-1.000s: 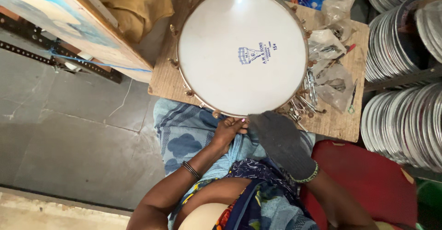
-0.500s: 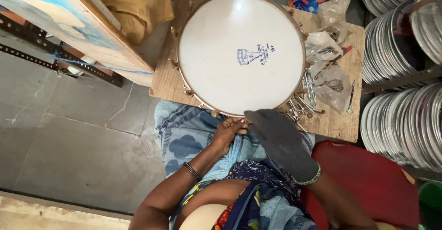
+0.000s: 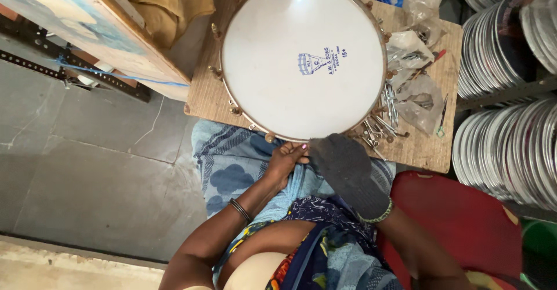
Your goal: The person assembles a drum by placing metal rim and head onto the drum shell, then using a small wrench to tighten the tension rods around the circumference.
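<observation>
- A small square wooden worktop [image 3: 206, 95] stands on a grey stone-tiled floor [image 3: 87, 150], just in front of the seated person's knees
- A large round drum with a white skin and a metal rim studded with tuning bolts [image 3: 301, 58] lies flat on the worktop, covering most of it and overhanging the near edge
- The left hand [image 3: 284, 159], bare, has its fingers curled together just under the drum's near rim; whether it pinches anything cannot be told
- The right hand [image 3: 345, 165], in a dark grey knitted glove, rests against the same near rim, fingers closed; what it grips is hidden
- A heap of loose metal bolts and rods [image 3: 383, 119] lies beside the drum on the right, next to crumpled clear plastic bags [image 3: 420, 95]
- Rows of shiny metal hoops [image 3: 505, 145] stand racked at the far right
- A painted wooden board [image 3: 69, 23] leans at the upper left, with ochre cloth [image 3: 168, 2] behind it
- A red seat [image 3: 476, 220] lies to the person's right
</observation>
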